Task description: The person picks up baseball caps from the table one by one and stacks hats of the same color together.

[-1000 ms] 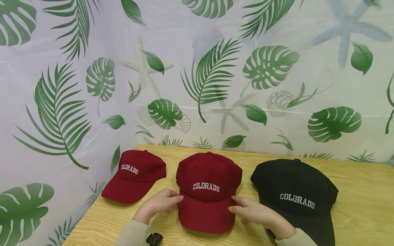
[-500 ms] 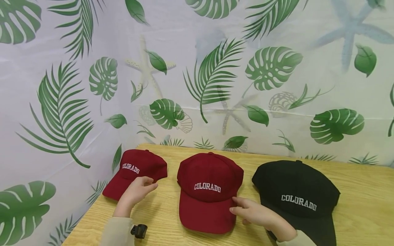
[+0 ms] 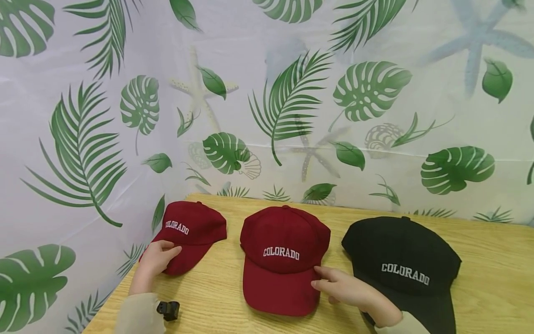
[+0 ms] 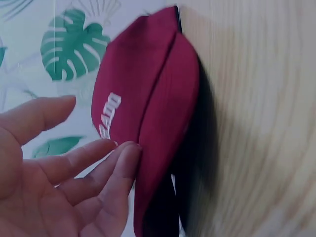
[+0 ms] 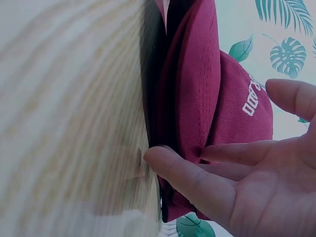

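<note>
Three baseball caps lettered COLORADO lie on the table. My left hand (image 3: 156, 260) is by the brim of the left red cap (image 3: 193, 225), overlapping the brim's left part. In the left wrist view that hand (image 4: 74, 192) has its fingertips right at the brim's edge, below the lettering, and its thumb apart. My right hand (image 3: 344, 287) rests its fingertips at the right side of the middle red cap (image 3: 283, 232). The right wrist view shows loosely extended fingers (image 5: 232, 153) against that brim, one finger low beside the tabletop, thumb off the cloth.
A black cap (image 3: 400, 246) lies to the right, its brim partly behind my right forearm. The wooden table (image 3: 225, 301) meets a leaf-patterned curtain (image 3: 292, 176) at its back and left sides. A small black device (image 3: 168, 310) sits at my left sleeve.
My left hand has left the middle red cap's brim and moved left to the left red cap's brim. The right hand stays at the middle cap. The caps lie where they were.
</note>
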A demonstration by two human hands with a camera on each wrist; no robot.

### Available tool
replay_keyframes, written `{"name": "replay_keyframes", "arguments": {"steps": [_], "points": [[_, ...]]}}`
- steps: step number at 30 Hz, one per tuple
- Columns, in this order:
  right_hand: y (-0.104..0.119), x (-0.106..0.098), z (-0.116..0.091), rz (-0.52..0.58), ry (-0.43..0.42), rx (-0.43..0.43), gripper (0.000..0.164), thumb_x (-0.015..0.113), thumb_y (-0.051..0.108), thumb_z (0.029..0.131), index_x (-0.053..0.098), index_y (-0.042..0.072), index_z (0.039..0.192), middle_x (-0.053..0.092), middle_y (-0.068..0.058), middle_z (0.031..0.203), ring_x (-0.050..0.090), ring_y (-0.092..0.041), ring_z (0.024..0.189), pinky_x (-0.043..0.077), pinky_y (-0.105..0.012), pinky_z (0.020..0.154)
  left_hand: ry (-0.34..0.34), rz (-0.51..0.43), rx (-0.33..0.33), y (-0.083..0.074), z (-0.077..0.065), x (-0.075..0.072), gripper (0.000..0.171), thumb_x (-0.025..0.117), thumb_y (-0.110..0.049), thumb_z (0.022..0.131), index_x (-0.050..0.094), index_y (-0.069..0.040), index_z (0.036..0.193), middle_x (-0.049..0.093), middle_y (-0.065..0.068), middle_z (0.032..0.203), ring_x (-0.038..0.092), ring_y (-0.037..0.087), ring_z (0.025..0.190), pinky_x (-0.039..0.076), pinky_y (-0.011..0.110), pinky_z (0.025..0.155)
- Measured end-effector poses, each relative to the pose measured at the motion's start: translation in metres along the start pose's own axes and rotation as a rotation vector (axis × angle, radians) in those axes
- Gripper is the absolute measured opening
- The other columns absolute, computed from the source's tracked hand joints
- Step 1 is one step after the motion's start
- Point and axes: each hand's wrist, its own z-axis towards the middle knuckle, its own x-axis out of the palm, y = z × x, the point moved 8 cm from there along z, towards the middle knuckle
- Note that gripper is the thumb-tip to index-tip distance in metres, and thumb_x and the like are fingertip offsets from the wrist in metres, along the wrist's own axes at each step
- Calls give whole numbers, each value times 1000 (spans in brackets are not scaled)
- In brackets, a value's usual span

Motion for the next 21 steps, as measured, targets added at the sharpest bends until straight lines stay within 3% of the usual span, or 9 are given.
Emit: {"name": "replay_keyframes", "arguments": {"steps": [8,16,19,21], "points": [[-1,0,0,-8,-8,5,65,45,30,79,18,-13,119,19,-26,122,25,-29,106,38,-39,69,-28,45,-89,24,-4,-16,41,47,-23,77,40,12,98,44,25,91,41,32,81,35,41,67],[0,0,0,-17,-11,-5,64,45,30,79,19,-13,119,21,-25,121,28,-27,103,38,-38,69,-90,166,-136,38,-11,-30,40,45,-20,76,37,15,96,43,29,87,40,38,81,33,44,68],[2,0,-1,-25,-12,-5,63,45,30,79,19,-13,118,21,-25,121,29,-26,102,38,-38,69,-60,131,-151,43,-11,-28,41,44,-19,77,33,15,98,42,28,85,44,35,75,36,41,65],[2,0,-2,-29,-12,-6,63,45,30,79,19,-13,118,21,-25,121,30,-25,100,38,-37,69,-45,53,-166,48,-9,-24,41,44,-17,78,31,15,100,42,27,84,48,29,66,40,36,60]]}}
